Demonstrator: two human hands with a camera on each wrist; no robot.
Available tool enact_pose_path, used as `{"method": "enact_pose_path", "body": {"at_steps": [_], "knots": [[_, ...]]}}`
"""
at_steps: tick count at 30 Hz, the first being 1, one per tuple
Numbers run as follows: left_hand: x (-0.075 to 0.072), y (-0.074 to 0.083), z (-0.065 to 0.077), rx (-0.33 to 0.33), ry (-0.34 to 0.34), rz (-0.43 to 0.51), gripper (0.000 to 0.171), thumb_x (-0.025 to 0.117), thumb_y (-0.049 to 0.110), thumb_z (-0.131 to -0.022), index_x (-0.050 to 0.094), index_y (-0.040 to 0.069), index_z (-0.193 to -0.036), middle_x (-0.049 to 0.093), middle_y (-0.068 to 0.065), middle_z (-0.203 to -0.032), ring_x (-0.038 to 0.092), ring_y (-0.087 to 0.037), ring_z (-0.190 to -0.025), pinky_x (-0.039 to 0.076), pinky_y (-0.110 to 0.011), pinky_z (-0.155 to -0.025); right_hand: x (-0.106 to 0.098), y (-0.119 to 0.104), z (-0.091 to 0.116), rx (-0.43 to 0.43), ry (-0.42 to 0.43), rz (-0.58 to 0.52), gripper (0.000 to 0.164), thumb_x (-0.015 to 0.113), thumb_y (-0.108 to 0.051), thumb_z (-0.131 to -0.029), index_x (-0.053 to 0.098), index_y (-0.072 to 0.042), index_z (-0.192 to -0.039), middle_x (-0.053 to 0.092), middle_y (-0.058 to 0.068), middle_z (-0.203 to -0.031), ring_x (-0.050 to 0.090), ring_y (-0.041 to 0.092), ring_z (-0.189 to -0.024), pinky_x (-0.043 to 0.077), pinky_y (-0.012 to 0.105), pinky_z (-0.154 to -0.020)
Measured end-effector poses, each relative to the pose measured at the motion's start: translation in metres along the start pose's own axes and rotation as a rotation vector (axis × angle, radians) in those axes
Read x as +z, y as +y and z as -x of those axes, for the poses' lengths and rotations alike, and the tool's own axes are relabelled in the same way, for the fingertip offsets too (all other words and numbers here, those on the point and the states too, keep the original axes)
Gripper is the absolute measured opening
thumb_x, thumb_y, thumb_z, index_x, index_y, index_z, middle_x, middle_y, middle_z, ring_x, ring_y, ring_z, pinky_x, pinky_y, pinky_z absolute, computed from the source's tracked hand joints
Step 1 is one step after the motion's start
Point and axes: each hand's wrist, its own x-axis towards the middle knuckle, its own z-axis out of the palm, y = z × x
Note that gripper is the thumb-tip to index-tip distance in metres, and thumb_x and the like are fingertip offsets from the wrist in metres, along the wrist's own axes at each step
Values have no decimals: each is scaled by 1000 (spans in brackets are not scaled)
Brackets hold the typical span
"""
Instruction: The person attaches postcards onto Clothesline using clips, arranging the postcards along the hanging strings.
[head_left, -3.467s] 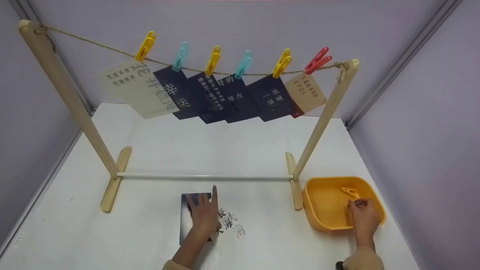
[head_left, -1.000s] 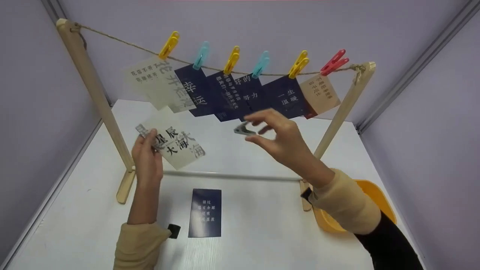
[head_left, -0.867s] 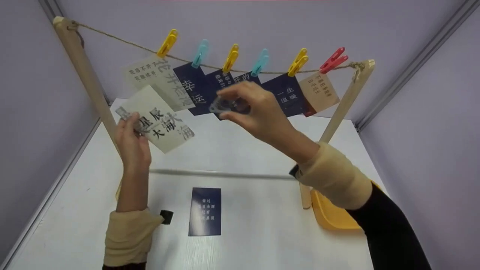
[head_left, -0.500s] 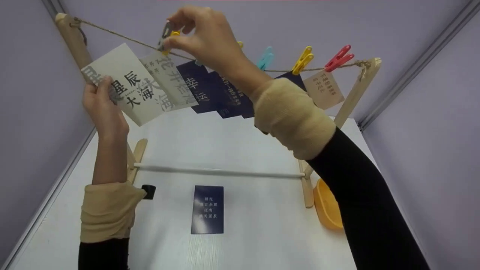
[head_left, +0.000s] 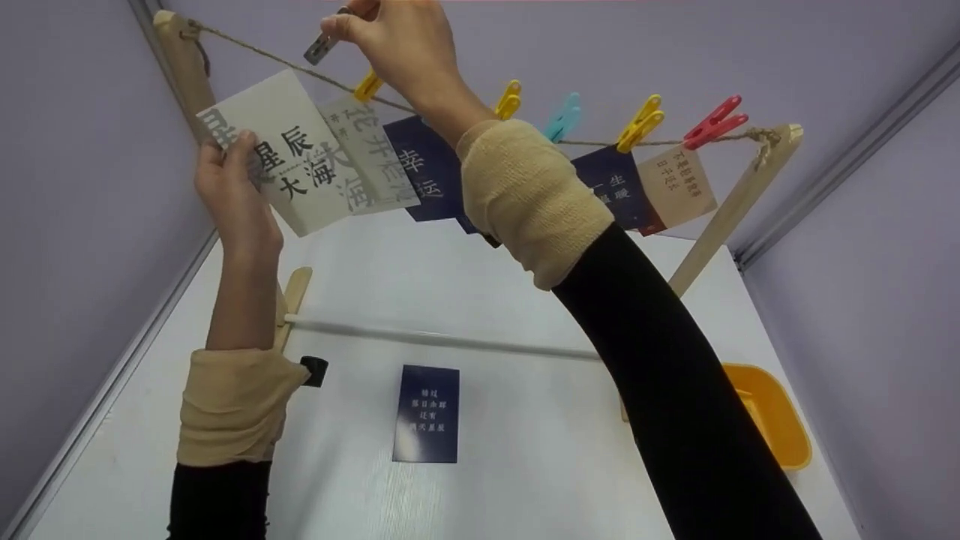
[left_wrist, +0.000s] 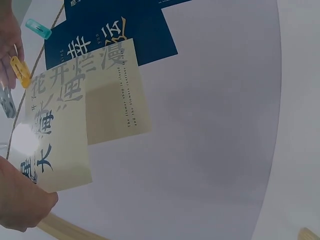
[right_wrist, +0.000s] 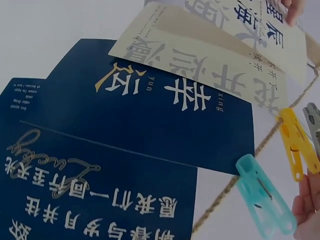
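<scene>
My left hand (head_left: pixel 232 191) pinches a cream card (head_left: pixel 296 202) with black and grey characters by its left edge, thumb in front. The card is tilted, its upper corner close to the twine (head_left: pixel 259 51), and it overlaps a hanging cream card (head_left: pixel 386 184) behind. My right hand (head_left: pixel 416 49) pinches a grey clothespin (head_left: pixel 322 49) just above the twine, left of a yellow clothespin (head_left: pixel 367 86) that clips the hanging card. In the right wrist view the grey clothespin (right_wrist: pixel 313 122) shows beside the yellow one, with right-hand fingertips (right_wrist: pixel 306 200) below.
Dark blue cards (head_left: pixel 431 184) and a tan card (head_left: pixel 677 180) hang along the twine on coloured clothespins, partly behind my right arm. Wooden posts (head_left: pixel 739 206) hold the twine. One blue card (head_left: pixel 426 416) lies on the white table (head_left: pixel 517 450). A yellow basin (head_left: pixel 787 427) stands at right.
My left hand has lifted the cream card from the table to the twine's left part. The right hand has brought the grey clothespin from the basin up over the twine.
</scene>
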Motion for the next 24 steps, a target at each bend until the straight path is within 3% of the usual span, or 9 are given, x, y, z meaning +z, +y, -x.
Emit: {"method": "enact_pose_path", "body": {"at_steps": [11,24], "knots": [[6,-5,1,10,-11,-54,21,46,5,-82,43,0,-103,52,-14,-96,49,-24,-92,37,-27,-78,12,10,-5,-21,35,-49,24,54,-36,-74,57,-15,-86,52,-6,-83,44,5,-76,31,11,-69],[3,-4,-3,-28,-7,30,23,49,2,-81,44,0,-102,53,-15,-94,51,-25,-89,38,-28,-77,19,5,-4,2,-50,-20,24,53,-37,-75,58,-16,-85,52,-6,-83,42,5,-76,34,14,-67]]}}
